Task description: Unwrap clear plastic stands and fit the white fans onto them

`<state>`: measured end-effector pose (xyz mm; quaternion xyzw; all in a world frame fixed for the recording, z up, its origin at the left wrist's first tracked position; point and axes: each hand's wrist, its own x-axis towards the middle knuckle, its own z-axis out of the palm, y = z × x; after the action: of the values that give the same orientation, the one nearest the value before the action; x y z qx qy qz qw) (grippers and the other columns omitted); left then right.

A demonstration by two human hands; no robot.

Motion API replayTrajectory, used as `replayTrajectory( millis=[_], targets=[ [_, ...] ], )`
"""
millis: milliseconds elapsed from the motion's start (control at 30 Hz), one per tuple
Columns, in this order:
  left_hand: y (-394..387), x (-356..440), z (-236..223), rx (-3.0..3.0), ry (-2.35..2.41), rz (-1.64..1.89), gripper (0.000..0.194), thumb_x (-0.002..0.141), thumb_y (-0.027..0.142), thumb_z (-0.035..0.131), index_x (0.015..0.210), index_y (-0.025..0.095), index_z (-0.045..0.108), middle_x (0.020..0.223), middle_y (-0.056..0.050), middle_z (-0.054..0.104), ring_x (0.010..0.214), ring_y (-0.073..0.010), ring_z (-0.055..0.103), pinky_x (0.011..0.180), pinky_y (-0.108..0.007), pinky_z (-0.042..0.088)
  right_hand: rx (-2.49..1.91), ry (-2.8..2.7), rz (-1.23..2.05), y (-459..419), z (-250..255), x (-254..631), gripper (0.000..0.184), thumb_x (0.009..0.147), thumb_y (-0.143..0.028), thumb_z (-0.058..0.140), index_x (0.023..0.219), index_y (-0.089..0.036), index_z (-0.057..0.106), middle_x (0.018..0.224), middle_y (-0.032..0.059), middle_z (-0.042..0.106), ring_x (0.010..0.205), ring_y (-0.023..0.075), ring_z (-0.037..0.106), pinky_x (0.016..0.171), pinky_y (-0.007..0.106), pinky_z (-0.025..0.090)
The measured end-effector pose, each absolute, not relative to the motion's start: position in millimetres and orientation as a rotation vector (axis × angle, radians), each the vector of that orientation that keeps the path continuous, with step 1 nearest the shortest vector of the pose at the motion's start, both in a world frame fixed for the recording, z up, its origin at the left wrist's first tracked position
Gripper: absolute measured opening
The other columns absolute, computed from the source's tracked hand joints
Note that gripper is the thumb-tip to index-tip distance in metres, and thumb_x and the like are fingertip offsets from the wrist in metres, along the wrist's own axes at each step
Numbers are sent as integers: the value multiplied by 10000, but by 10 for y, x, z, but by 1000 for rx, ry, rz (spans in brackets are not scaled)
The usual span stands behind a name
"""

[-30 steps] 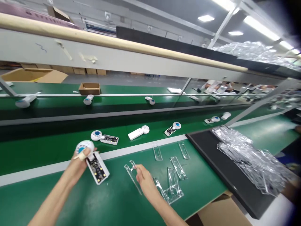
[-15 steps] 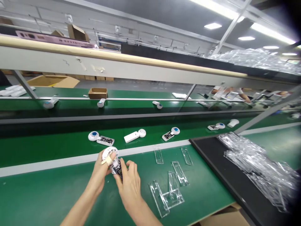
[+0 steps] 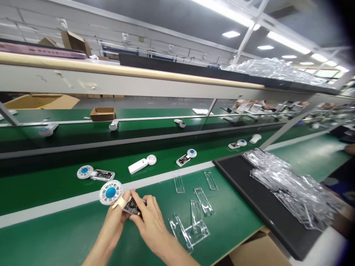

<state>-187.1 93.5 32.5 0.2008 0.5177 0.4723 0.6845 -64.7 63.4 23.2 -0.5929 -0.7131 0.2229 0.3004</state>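
Note:
Both my hands hold one small white handheld fan [image 3: 111,192] above the near edge of the belt. Its round head, with a blue hub, faces up to the left, and a dark circuit board shows in its uncovered handle. My left hand [image 3: 118,218] grips it by the neck from below, and a pale wrap covers one finger. My right hand [image 3: 152,220] has its thumb and fingers closed on the handle's right end, hiding part of it. Just beyond lies another open fan [image 3: 84,172] on the green belt [image 3: 41,192].
Several clear plastic pieces [image 3: 203,201] lie on the green worktop [image 3: 233,218] to the right. A black tray [image 3: 235,173] holds a heap of clear plastic pieces [image 3: 291,184]. More fans rest along the belt, including a white one [image 3: 142,164]. A shelf [image 3: 155,79] spans overhead.
The held fan has turned so its blue hub faces me, and its head has moved left. My right hand has shifted along the handle. The whole view has swung to the right.

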Motion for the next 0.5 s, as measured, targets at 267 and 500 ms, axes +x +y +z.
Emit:
replayTrajectory(
  millis=[267,500],
  targets=[
    [834,-1747,274,571,1339,1184,581,647,519,712,1142,243,582,1275,-31,534,1173,-286,482,826,-321,498,-1681,-1154,763,1065,-72,-744,505,929,-328,239,544,-197,540,548,36,602,553,167,572,597,270,422],
    [1265,-1855,14,647,1402,1124,562,655,539,685,1108,219,601,1162,-60,596,1039,-265,565,724,-299,521,-1680,-1271,668,1268,-170,-710,485,928,-376,304,556,-205,562,542,19,616,527,157,573,551,244,407]
  ],
)
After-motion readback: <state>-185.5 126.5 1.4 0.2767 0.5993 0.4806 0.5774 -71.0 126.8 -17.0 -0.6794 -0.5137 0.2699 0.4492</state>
